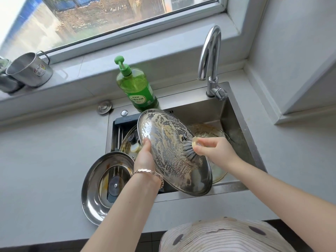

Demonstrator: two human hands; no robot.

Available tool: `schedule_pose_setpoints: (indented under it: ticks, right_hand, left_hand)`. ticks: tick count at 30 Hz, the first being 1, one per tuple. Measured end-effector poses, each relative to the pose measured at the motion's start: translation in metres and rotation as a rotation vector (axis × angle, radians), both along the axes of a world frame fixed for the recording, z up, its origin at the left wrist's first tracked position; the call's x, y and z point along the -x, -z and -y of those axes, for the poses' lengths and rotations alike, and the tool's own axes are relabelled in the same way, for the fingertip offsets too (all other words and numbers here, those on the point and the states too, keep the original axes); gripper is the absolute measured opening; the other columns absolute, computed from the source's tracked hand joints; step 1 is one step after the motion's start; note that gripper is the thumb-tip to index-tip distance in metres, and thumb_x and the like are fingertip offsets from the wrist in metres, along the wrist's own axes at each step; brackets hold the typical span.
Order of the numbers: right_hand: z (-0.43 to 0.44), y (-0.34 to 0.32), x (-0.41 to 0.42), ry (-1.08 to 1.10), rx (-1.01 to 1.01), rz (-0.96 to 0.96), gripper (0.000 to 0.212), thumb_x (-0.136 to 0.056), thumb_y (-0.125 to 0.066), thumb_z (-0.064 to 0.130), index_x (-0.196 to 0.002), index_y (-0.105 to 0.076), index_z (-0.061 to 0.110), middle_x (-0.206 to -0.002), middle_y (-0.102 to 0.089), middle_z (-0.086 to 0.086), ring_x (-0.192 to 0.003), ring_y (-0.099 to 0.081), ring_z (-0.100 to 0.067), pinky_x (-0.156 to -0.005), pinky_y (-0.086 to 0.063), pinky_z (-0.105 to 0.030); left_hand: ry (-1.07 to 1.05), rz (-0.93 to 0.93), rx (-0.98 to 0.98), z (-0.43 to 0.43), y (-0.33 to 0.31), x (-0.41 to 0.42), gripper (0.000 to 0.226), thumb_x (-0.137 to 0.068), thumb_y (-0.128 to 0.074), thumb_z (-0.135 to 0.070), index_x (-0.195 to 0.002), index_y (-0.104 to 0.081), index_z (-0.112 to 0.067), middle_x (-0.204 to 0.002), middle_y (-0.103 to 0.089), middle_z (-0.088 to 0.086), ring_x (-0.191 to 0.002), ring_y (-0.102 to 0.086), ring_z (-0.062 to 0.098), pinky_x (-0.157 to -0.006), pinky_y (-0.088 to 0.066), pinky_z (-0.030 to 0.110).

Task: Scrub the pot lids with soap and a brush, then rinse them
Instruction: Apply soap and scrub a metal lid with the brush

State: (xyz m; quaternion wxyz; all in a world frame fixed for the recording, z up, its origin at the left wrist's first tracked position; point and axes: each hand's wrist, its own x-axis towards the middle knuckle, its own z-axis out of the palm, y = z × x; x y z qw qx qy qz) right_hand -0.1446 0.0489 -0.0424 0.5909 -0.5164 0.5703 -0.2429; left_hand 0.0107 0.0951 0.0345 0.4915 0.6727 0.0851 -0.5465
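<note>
One soapy lid (169, 142), tilted over the sink (241, 128). My left hand (144, 155) grips its left rim; my right hand (212, 148) holds the brush (190, 149), bristles against the foamy face. Second item: steel lid (94, 190), lying across the sink's front-left corner. Green soap bottle (140, 90) behind the sink, left of the tap (211, 51).

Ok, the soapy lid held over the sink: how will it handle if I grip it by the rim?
Probably slippery: suds coat the lid up to the rim where the left hand holds it. Likely stiff, since it looks like polished metal. It is tilted and gripped at one edge, so the brush pushing could swing it.
</note>
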Motion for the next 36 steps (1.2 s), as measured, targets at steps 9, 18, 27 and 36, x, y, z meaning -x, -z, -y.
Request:
schedule_pose_setpoints:
  ticks: [9,18,27,36]
  right_hand:
    - [0.001,0.008,0.005,0.071,-0.086,-0.076,0.029,-0.080,-0.071,0.029,-0.107,-0.071,0.018,-0.110,-0.069,0.005,-0.105,-0.061,-0.009,-0.097,-0.043,-0.027]
    - [-0.007,-0.002,0.013,0.024,0.046,-0.135,0.033,-0.079,-0.071,0.035,-0.112,-0.068,0.029,-0.114,-0.065,0.011,-0.114,-0.055,-0.009,-0.094,-0.041,-0.029]
    - [-0.025,-0.009,0.010,0.019,0.121,-0.154,0.040,-0.078,-0.071,0.036,-0.118,-0.064,0.029,-0.106,-0.070,0.001,-0.101,-0.061,-0.021,-0.088,-0.048,-0.038]
    - [-0.028,-0.011,0.009,-0.064,0.248,-0.084,0.046,-0.077,-0.074,0.026,-0.121,-0.062,0.029,-0.114,-0.063,0.014,-0.096,-0.064,-0.016,-0.084,-0.052,-0.027]
  left_hand:
    - [-0.076,0.010,0.032,-0.004,0.002,-0.007,0.029,-0.092,-0.052,-0.042,-0.093,-0.059,-0.014,-0.089,-0.064,0.007,-0.082,-0.061,0.026,-0.091,-0.047,0.050]
    - [-0.118,-0.009,0.045,0.004,0.007,-0.018,0.034,-0.089,-0.055,-0.045,-0.106,-0.057,-0.016,-0.113,-0.062,0.009,-0.106,-0.059,0.033,-0.099,-0.041,0.056]
    - [-0.246,-0.050,0.053,0.013,-0.006,-0.016,0.034,-0.090,-0.055,-0.043,-0.091,-0.051,-0.009,-0.121,-0.058,0.015,-0.111,-0.055,0.035,-0.101,-0.038,0.055]
    - [-0.288,-0.027,0.058,0.014,-0.018,-0.016,0.031,-0.092,-0.053,-0.041,-0.097,-0.049,-0.010,-0.101,-0.054,0.011,-0.094,-0.053,0.029,-0.084,-0.040,0.047]
